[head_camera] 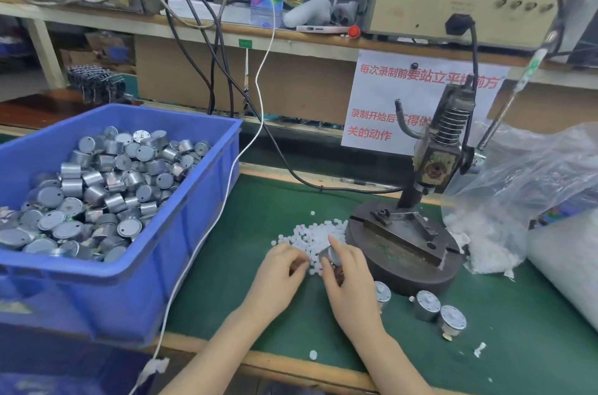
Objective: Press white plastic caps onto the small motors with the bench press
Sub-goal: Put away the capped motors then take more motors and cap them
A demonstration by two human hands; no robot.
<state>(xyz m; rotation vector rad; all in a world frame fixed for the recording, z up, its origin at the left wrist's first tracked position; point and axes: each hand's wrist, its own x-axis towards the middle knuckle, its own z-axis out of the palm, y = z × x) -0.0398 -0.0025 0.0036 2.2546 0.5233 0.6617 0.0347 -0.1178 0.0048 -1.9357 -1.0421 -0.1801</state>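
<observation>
A loose heap of small white plastic caps (315,234) lies on the green mat, left of the bench press (404,242). My right hand (351,284) grips a small silver motor (330,256) at the heap's near edge. My left hand (283,268) is just left of it, its fingertips curled together at the caps; whether a cap sits between them is hidden. The press has a round dark base, a slotted fixture and a spring-loaded head (443,152). Three silver motors (427,305) stand on the mat in front of the base.
A blue bin (181,226) full of silver motors fills the left. A clear plastic bag (530,174) with white caps lies right of the press. A white cable (207,232) hangs along the bin. Stray caps (313,354) dot the mat near the front edge.
</observation>
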